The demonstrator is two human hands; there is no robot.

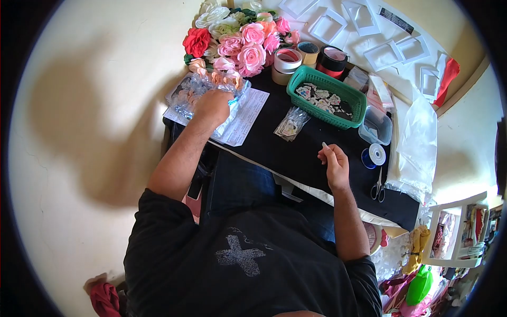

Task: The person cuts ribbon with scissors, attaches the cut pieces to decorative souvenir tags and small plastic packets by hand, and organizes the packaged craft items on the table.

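My left hand (212, 108) reaches down into a pile of clear plastic packets (185, 100) at the left end of the black-topped table (259, 153). Its fingers are hidden among the plastic, so their grip does not show. Printed papers (245, 119) lie under the pile. Over the table's front part, my right hand (336, 162) is raised with curled fingers and the thumb pressed near them; whatever it may hold is too small to make out. Between the hands lies a small stack of clear packets with pale cut-outs (289, 126).
A green basket (297, 99) holds pale cut-out pieces. Around it stand tape rolls (288, 59), a clear tub (376, 124), a blue ribbon spool (373, 155) and scissors (377, 191). Artificial roses (251, 55) fill the back left; white frames (328, 26) lie at the back.
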